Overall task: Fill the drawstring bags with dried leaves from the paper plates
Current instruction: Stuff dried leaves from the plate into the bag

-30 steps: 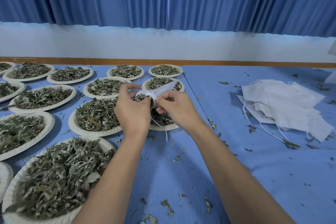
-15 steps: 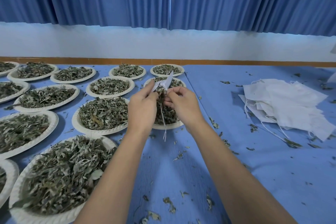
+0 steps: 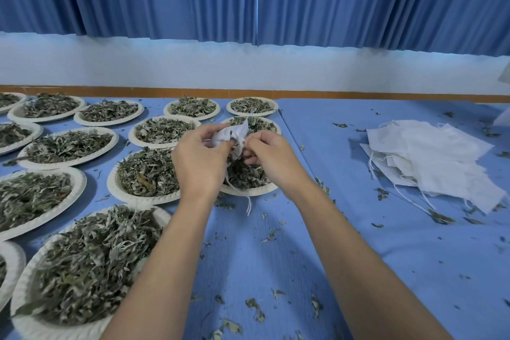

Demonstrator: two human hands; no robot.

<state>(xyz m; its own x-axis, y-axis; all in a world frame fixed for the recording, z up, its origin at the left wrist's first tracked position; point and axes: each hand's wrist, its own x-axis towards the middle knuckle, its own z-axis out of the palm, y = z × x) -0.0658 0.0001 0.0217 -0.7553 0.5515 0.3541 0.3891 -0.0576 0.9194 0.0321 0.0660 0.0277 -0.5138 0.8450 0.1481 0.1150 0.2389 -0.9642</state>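
A small white drawstring bag (image 3: 234,134) is held up over a paper plate (image 3: 249,190) of dried leaves. My left hand (image 3: 200,163) grips the bag's left side with curled fingers. My right hand (image 3: 271,157) pinches the bag's right edge, with some leaves at its fingertips. The bag's strings (image 3: 244,199) hang down over the plate's near rim. A second plate (image 3: 143,192) heaped with leaves lies just left of my left hand.
Several more paper plates of leaves cover the left of the blue table, the nearest large plate (image 3: 30,320) at front left. A pile of empty white bags (image 3: 430,160) lies at right. Loose leaf bits (image 3: 256,309) are scattered on the blue cloth.
The bag has been spread wider between both hands. My left hand has shifted its hold to the bag's left side, and the bag sits a little lower over the plate.
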